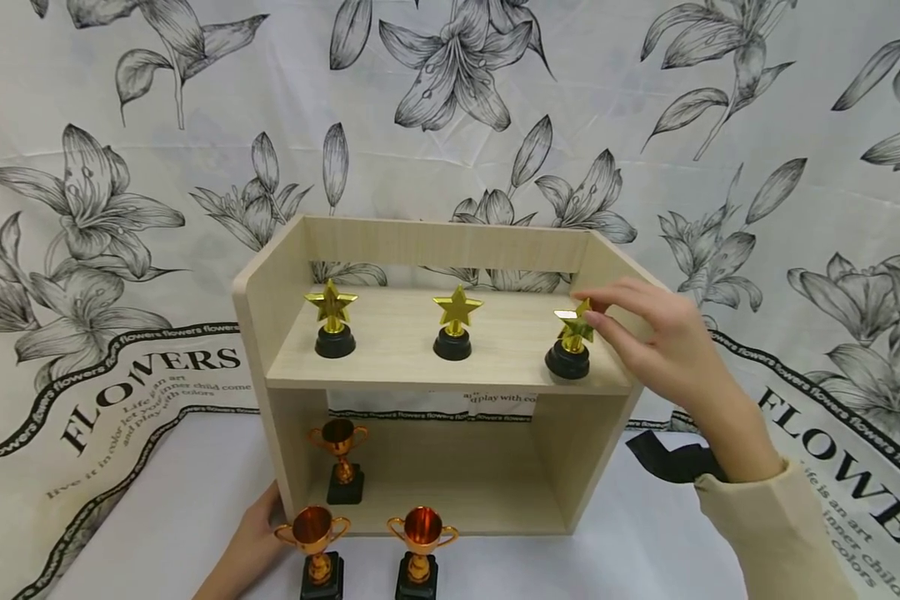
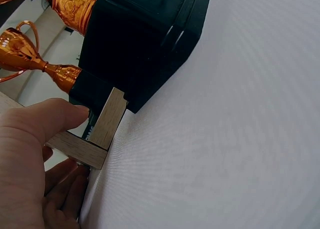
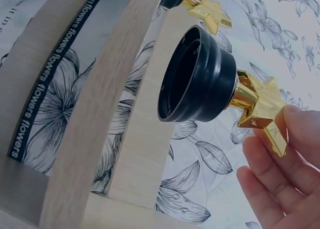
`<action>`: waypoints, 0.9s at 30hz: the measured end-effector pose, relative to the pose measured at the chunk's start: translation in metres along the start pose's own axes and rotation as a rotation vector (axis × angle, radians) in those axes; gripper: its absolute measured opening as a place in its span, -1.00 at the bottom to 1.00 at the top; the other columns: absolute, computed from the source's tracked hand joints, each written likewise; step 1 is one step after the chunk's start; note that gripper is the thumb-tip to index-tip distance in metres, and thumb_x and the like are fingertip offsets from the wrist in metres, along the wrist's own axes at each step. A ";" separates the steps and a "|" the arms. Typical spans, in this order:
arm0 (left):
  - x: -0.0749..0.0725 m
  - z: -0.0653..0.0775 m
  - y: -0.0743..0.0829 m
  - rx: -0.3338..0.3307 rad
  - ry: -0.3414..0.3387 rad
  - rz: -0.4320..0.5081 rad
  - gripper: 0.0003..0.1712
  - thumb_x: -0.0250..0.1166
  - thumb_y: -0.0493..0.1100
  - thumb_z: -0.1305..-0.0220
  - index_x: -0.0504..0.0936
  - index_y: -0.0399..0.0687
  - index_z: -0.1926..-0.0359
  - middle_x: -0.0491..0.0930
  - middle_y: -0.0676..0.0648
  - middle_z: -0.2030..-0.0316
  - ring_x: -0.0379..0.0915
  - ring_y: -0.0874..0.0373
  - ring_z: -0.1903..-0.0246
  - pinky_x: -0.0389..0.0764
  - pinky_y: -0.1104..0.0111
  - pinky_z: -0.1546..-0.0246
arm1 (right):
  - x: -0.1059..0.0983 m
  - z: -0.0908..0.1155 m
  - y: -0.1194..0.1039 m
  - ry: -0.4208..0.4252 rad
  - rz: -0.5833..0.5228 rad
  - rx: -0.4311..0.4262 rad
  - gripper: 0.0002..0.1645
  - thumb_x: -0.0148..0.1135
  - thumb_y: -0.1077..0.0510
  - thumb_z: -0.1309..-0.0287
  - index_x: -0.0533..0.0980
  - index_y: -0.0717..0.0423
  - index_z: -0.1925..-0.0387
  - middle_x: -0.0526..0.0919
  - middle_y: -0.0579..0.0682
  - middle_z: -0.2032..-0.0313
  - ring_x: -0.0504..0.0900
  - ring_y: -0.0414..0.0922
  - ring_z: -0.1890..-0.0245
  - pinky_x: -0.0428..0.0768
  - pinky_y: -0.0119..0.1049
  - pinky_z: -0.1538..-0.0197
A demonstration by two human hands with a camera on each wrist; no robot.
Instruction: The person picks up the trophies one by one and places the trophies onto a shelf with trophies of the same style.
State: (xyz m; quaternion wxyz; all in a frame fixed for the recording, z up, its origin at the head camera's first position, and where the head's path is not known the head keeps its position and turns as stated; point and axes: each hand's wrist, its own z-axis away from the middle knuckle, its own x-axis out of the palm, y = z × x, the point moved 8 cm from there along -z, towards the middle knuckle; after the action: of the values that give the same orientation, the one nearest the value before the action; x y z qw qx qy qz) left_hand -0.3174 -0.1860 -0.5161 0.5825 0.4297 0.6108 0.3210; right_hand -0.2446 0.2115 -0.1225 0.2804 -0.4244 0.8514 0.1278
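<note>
My right hand pinches a gold star trophy by a point of its star, at the right end of the upper board of a wooden shelf. In the right wrist view the hollow underside of its black base shows, tilted and off the board. My left hand grips the shelf's lower left side panel, thumb on the inner side, fingers outside. Two more star trophies, one on the left and one in the middle, stand upright on the upper board.
An orange-gold cup trophy stands inside the lower compartment at left. Two more cups, one at left and one nearer the middle, stand in front of the shelf. Behind hangs a flower-printed cloth; a black strap lies near my right wrist.
</note>
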 end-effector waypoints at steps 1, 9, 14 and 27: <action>0.000 0.000 0.000 -0.006 -0.001 0.007 0.01 0.39 0.08 -0.04 0.08 -0.05 -0.42 0.27 -0.29 -0.27 0.13 -0.28 -0.26 0.15 -0.31 -0.12 | 0.000 -0.001 0.000 -0.001 0.002 0.000 -0.55 0.35 0.52 0.17 0.64 0.19 0.15 0.69 -0.03 0.26 0.58 -0.29 0.22 0.40 -0.57 0.03; 0.000 -0.001 -0.001 -0.014 0.001 0.017 0.02 0.41 0.08 -0.02 0.09 -0.04 -0.42 0.29 -0.27 -0.27 0.13 -0.27 -0.26 0.18 -0.30 -0.10 | 0.001 -0.014 0.003 -0.083 0.065 0.024 -0.65 0.32 0.43 0.03 0.64 0.14 0.15 0.70 -0.05 0.24 0.59 -0.23 0.19 0.38 -0.59 0.01; 0.000 0.000 -0.001 0.011 0.009 -0.003 -0.01 0.40 0.07 -0.04 0.11 -0.08 -0.41 0.31 -0.29 -0.25 0.16 -0.27 -0.25 0.16 -0.30 -0.11 | 0.005 -0.020 0.008 -0.155 0.101 0.032 -0.70 0.33 0.39 0.02 0.64 0.14 0.18 0.70 -0.06 0.30 0.57 -0.24 0.27 0.42 -0.53 0.13; 0.000 0.000 -0.003 -0.004 -0.007 0.012 -0.01 0.37 0.07 -0.06 0.08 -0.06 -0.42 0.28 -0.28 -0.27 0.13 -0.29 -0.27 0.12 -0.31 -0.13 | 0.013 -0.030 0.016 -0.253 0.066 0.032 -0.75 0.37 0.38 0.05 0.66 0.11 0.27 0.67 -0.15 0.42 0.56 -0.29 0.39 0.44 -0.52 0.28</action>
State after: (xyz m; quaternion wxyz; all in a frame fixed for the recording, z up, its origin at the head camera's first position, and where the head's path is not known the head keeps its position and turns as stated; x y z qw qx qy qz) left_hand -0.3183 -0.1869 -0.5190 0.5835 0.4332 0.6055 0.3245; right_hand -0.2742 0.1992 -0.1059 0.3877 -0.3720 0.8248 0.1758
